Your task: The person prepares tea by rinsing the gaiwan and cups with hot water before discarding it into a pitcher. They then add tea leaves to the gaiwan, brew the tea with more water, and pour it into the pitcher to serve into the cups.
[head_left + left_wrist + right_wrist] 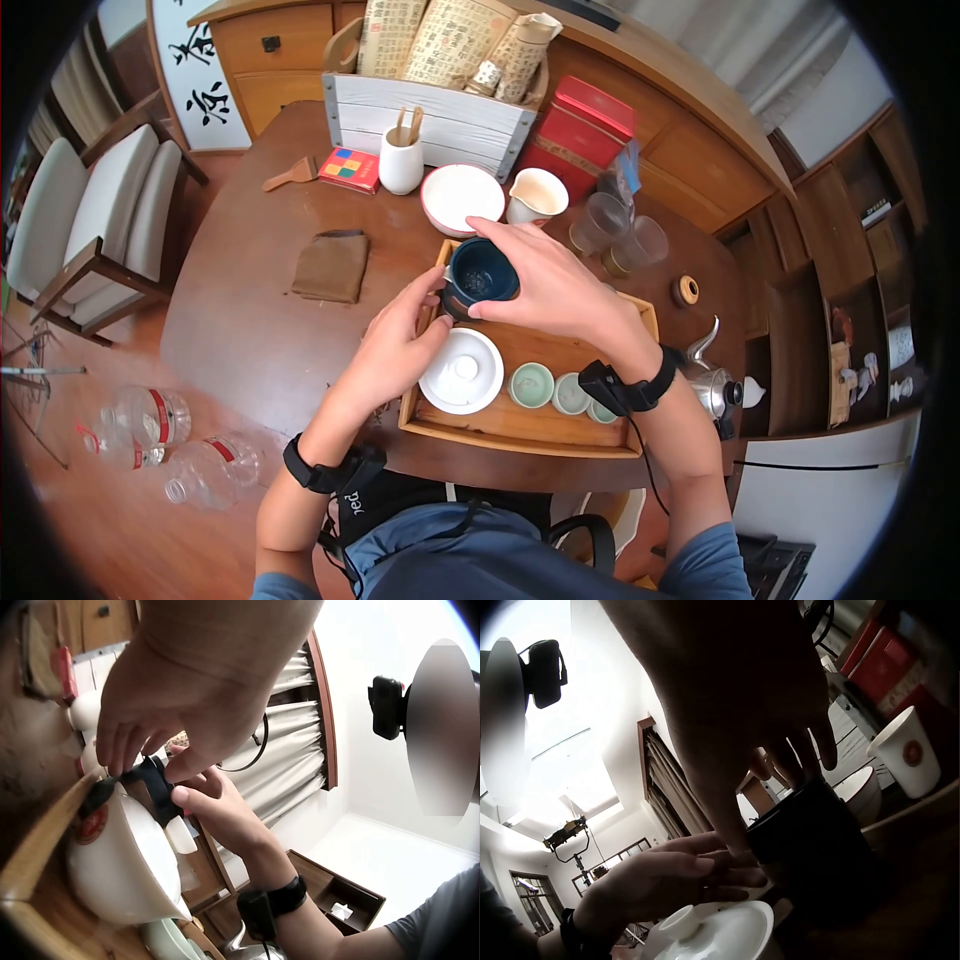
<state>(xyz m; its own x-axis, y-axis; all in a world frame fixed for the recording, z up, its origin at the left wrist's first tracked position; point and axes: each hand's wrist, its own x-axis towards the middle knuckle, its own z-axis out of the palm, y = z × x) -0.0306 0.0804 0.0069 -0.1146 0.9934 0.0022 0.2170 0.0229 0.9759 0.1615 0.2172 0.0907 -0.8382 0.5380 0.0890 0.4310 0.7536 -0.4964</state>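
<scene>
A dark blue cup (482, 268) is at the wooden tray's (520, 440) upper left corner, its mouth facing up in the head view. The right hand (560, 285) grips it from above, fingers and thumb spread across the rim. Fingers and thumb of the left hand (395, 345) hold its left side. In the left wrist view the left hand (195, 690) and the right hand (229, 817) meet at the cup (156, 787). The cup (810, 844) looks nearly black in the right wrist view, under the right hand (735, 697).
On the tray are a white lidded bowl (461, 371) and several pale green cups (531, 385). Behind stand a white bowl (463, 198), a cream pitcher (538, 195) and clear plastic cups (636, 245). A brown cloth (330, 267) lies left, a metal kettle (708, 385) right.
</scene>
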